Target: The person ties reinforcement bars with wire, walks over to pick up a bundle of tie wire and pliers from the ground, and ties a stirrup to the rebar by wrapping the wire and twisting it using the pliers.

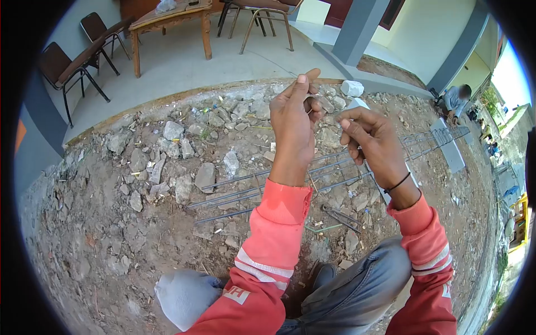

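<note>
My left hand (296,120) is raised above the rubble, thumb and index finger close together and the other fingers curled. A thin strand, perhaps wire, shows faintly by its fingers, too fine to be sure of. To its right, my right hand (375,142) is closed in a pinch, a dark band on its wrist. What it pinches, if anything, is too small to make out. Below both hands lies a long rebar cage (240,193), its bars tied with stirrups toward the far right. A pair of pincers (340,216) rests on the ground just in front of my knees.
Broken stones (205,177) and rubble cover the ground. A raised concrete floor (184,72) holds a wooden table (167,18) and several chairs (67,72). A grey pillar (362,30) stands beyond. Another person (456,101) crouches at the cage's far end, beside a board (448,146).
</note>
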Available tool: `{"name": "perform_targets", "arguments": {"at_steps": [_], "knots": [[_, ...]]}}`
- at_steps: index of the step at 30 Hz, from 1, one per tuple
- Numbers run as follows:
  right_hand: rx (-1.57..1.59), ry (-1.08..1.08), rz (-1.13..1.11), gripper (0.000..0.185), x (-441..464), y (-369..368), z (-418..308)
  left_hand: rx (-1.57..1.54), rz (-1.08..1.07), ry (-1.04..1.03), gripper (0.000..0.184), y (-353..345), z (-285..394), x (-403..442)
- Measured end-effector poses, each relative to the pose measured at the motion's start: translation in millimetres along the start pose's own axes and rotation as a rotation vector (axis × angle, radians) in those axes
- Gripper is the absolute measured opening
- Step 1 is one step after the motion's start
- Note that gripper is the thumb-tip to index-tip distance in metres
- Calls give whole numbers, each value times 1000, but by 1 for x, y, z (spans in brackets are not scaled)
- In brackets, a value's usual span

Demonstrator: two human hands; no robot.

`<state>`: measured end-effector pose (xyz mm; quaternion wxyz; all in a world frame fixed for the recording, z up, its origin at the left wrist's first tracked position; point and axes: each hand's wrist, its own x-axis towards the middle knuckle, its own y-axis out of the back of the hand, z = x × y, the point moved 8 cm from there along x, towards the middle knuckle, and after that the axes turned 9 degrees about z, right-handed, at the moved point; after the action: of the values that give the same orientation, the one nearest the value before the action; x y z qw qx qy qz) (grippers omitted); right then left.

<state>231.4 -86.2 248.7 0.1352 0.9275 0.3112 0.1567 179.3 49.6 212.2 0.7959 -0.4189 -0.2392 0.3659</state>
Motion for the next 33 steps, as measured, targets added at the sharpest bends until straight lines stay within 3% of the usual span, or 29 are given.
{"name": "perform_targets", "arguments": {"at_steps": [3,9,16,18,22,25,33], "knots": [[86,-61,7,18,0,-16,16,-13,38,-44,31,15,6,3],[213,-34,121,17,7,-29,22,249,-21,-95,32,24,1,2],[159,-52,87,17,10,-27,29,209,-21,-46,31,31,-4,7],[217,-59,99,16,9,-24,26,-10,9,45,29,32,-7,9],[231,-104,110,16,11,-19,32,-38,-41,45,32,35,-12,10],[265,-154,68,16,10,-24,36,14,1,-3,21,39,-14,13],[51,26,118,16,5,-18,22,70,92,-87,12,44,-16,12]]}}
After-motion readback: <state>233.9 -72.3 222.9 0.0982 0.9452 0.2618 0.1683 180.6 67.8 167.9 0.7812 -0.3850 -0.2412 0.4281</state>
